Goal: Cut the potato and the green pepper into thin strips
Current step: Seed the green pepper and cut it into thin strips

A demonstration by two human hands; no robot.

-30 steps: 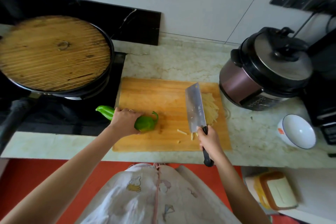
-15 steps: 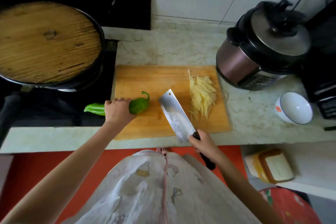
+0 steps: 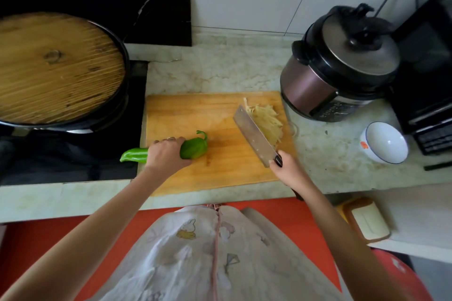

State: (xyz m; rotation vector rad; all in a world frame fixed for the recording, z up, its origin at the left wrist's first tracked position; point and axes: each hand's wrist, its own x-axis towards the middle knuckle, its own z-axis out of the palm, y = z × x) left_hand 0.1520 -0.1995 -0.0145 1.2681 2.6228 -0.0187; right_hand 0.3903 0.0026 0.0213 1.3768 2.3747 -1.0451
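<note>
A long green pepper (image 3: 194, 148) lies across the left edge of the wooden cutting board (image 3: 195, 115), its stem end pointing right. My left hand (image 3: 166, 154) grips its middle, so the tip sticks out past the board over the stove. My right hand (image 3: 287, 171) holds the dark handle of a cleaver (image 3: 254, 135), whose blade leans against a pile of pale potato strips (image 3: 267, 121) at the board's right side.
A black pan with a round wooden lid (image 3: 56, 68) sits on the stove at left. A pressure cooker (image 3: 342, 66) stands right of the board, a white bowl (image 3: 384, 142) nearer on the marble counter (image 3: 215, 68). A dark appliance (image 3: 430, 95) fills the far right.
The cleaver swept from the board's centre to the right and now rests against the potato strips. My left hand stays on the pepper, shifted slightly onto the board.
</note>
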